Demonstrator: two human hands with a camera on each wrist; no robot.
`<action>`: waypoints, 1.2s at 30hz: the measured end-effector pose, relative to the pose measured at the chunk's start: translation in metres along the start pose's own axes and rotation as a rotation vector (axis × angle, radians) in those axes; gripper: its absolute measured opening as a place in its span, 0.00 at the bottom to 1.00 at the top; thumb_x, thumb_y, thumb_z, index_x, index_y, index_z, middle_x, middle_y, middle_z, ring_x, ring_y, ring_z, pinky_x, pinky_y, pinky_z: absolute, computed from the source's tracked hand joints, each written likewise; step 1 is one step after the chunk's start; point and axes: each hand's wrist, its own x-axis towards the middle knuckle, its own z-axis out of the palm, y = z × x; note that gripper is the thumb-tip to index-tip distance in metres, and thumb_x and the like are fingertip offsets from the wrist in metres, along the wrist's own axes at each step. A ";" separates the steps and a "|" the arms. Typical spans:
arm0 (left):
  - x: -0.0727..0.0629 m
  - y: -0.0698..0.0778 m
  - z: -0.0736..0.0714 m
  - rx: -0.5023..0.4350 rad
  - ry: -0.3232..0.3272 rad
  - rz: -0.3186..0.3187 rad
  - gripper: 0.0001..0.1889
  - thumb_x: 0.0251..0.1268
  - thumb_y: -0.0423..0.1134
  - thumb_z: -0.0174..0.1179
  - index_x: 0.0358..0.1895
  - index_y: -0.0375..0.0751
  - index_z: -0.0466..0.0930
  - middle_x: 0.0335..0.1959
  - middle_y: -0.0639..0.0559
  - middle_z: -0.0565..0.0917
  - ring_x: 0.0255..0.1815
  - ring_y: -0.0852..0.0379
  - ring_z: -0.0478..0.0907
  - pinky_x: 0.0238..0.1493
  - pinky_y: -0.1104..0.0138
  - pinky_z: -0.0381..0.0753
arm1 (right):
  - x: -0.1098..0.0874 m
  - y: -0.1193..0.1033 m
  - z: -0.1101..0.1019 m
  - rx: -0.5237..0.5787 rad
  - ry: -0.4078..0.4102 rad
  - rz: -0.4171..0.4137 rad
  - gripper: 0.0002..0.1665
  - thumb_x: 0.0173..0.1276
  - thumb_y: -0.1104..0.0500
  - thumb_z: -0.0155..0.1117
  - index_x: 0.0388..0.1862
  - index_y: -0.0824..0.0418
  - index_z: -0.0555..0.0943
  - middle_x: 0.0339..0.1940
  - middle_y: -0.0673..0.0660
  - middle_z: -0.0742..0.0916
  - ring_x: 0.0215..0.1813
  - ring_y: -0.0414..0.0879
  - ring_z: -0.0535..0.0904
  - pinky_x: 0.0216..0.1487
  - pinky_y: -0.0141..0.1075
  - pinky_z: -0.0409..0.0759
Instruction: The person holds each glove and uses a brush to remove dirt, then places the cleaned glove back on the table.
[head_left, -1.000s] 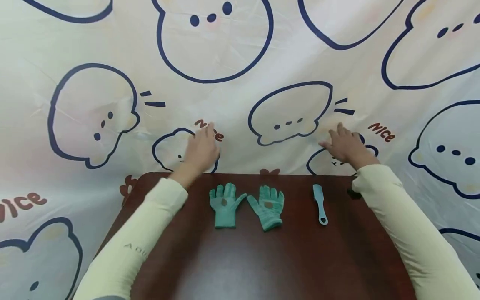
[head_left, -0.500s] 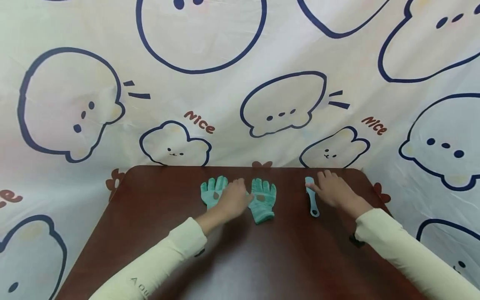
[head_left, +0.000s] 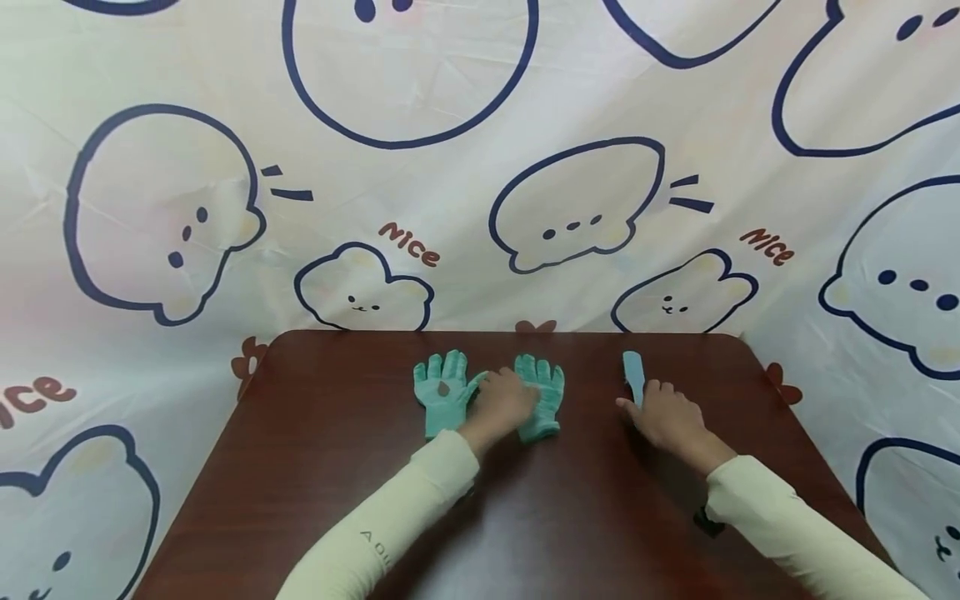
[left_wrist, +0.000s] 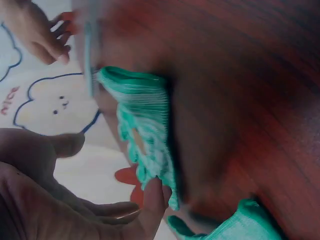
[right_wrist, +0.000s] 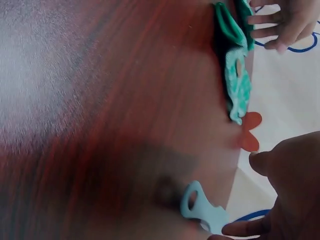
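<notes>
Two green knitted gloves lie palm up on the table, each with a brown palm spot: the left glove [head_left: 444, 412] and the right glove [head_left: 551, 396]. My left hand [head_left: 504, 404] is over the right glove's thumb side, covering part of it. In the left wrist view its thumb stands apart and a fingertip overlaps the glove's [left_wrist: 142, 110] finger end. A light-blue tool [head_left: 633, 371] with a long handle lies farther right. My right hand [head_left: 670, 417] is over its handle, hiding most of it; the right wrist view shows the handle's holed end [right_wrist: 195, 200] beside spread fingers.
The dark reddish-brown table [head_left: 337, 475] has rounded far corners. Right behind its far edge hangs a pale sheet [head_left: 450, 192] printed with cartoon outlines. A dark band [head_left: 707, 522] shows under my right wrist.
Both hands have come down from beyond the table's far edge. The left moved right across the left glove to the right one; the right moved back along the tool toward its handle.
</notes>
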 end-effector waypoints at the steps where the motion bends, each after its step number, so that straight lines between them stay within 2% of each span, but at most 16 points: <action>1: 0.001 0.001 0.003 0.015 -0.008 -0.004 0.38 0.74 0.59 0.57 0.67 0.25 0.68 0.62 0.31 0.76 0.60 0.38 0.76 0.59 0.48 0.81 | 0.001 0.000 0.002 0.007 -0.004 0.013 0.45 0.78 0.36 0.52 0.55 0.82 0.69 0.44 0.76 0.79 0.37 0.60 0.79 0.30 0.50 0.81; 4: 0.005 0.004 0.013 0.061 -0.005 0.006 0.41 0.71 0.60 0.60 0.68 0.24 0.68 0.59 0.31 0.76 0.55 0.37 0.77 0.53 0.48 0.83 | 0.009 0.002 0.005 0.010 0.014 0.042 0.44 0.78 0.37 0.53 0.54 0.83 0.68 0.44 0.77 0.78 0.38 0.63 0.79 0.33 0.53 0.82; 6: 0.009 0.005 0.022 0.079 0.004 -0.011 0.44 0.70 0.62 0.61 0.70 0.24 0.66 0.60 0.31 0.75 0.54 0.37 0.76 0.49 0.47 0.83 | 0.016 0.005 0.007 0.014 0.018 0.061 0.43 0.78 0.38 0.54 0.53 0.83 0.68 0.42 0.77 0.77 0.39 0.65 0.79 0.34 0.54 0.81; 10: 0.021 0.009 0.037 0.128 0.037 -0.112 0.51 0.66 0.67 0.61 0.74 0.24 0.60 0.63 0.30 0.71 0.50 0.39 0.72 0.42 0.49 0.81 | 0.027 0.012 0.008 0.024 -0.019 0.093 0.44 0.80 0.38 0.51 0.55 0.85 0.66 0.42 0.78 0.77 0.40 0.66 0.79 0.35 0.55 0.82; 12: 0.028 0.010 0.041 0.174 0.058 -0.155 0.54 0.62 0.69 0.63 0.74 0.24 0.60 0.61 0.31 0.71 0.46 0.41 0.70 0.38 0.51 0.78 | 0.030 0.016 0.009 0.027 -0.046 0.103 0.46 0.80 0.37 0.48 0.57 0.86 0.66 0.43 0.78 0.77 0.40 0.65 0.79 0.35 0.54 0.82; 15: 0.037 0.011 0.043 0.190 0.055 -0.195 0.56 0.58 0.69 0.67 0.74 0.25 0.59 0.62 0.31 0.70 0.46 0.41 0.70 0.40 0.51 0.78 | 0.032 0.020 0.010 0.048 -0.073 0.111 0.49 0.81 0.34 0.44 0.59 0.85 0.66 0.45 0.79 0.78 0.40 0.64 0.79 0.34 0.52 0.81; 20: 0.048 0.012 0.047 0.093 0.028 -0.196 0.58 0.60 0.59 0.71 0.79 0.24 0.49 0.70 0.27 0.66 0.57 0.35 0.72 0.52 0.46 0.82 | 0.032 0.022 0.012 0.079 -0.077 0.100 0.51 0.80 0.30 0.39 0.53 0.82 0.70 0.43 0.76 0.79 0.37 0.60 0.77 0.31 0.48 0.78; 23: 0.051 0.014 0.047 0.032 0.021 -0.200 0.52 0.63 0.51 0.69 0.78 0.22 0.49 0.66 0.25 0.69 0.55 0.34 0.73 0.51 0.45 0.82 | 0.033 0.022 0.013 0.085 -0.071 0.102 0.49 0.79 0.28 0.38 0.48 0.78 0.72 0.40 0.72 0.79 0.34 0.58 0.77 0.29 0.45 0.75; 27: 0.051 0.012 0.046 -0.054 0.030 -0.222 0.42 0.62 0.45 0.69 0.72 0.23 0.60 0.59 0.28 0.74 0.54 0.34 0.74 0.52 0.44 0.81 | 0.033 0.021 0.015 0.088 -0.075 0.103 0.49 0.79 0.28 0.38 0.46 0.77 0.72 0.37 0.70 0.78 0.33 0.57 0.76 0.27 0.42 0.74; 30: 0.049 0.010 0.045 -0.105 0.042 -0.222 0.35 0.61 0.45 0.70 0.65 0.28 0.68 0.56 0.32 0.76 0.55 0.36 0.73 0.54 0.44 0.80 | 0.032 0.021 0.016 0.086 -0.079 0.097 0.50 0.79 0.28 0.38 0.48 0.79 0.72 0.39 0.72 0.78 0.33 0.58 0.76 0.27 0.43 0.74; 34: 0.047 0.007 0.045 -0.123 0.040 -0.175 0.24 0.67 0.48 0.63 0.55 0.30 0.78 0.55 0.33 0.77 0.55 0.37 0.73 0.54 0.44 0.79 | 0.031 0.021 0.017 0.082 -0.075 0.093 0.50 0.79 0.29 0.38 0.50 0.80 0.72 0.44 0.75 0.78 0.36 0.59 0.75 0.29 0.45 0.75; 36: 0.046 0.006 0.044 -0.114 0.055 -0.140 0.19 0.69 0.49 0.61 0.46 0.33 0.82 0.52 0.35 0.80 0.54 0.38 0.75 0.53 0.45 0.79 | 0.030 0.022 0.018 0.085 -0.073 0.094 0.50 0.79 0.29 0.39 0.51 0.80 0.72 0.45 0.76 0.78 0.37 0.59 0.75 0.30 0.46 0.76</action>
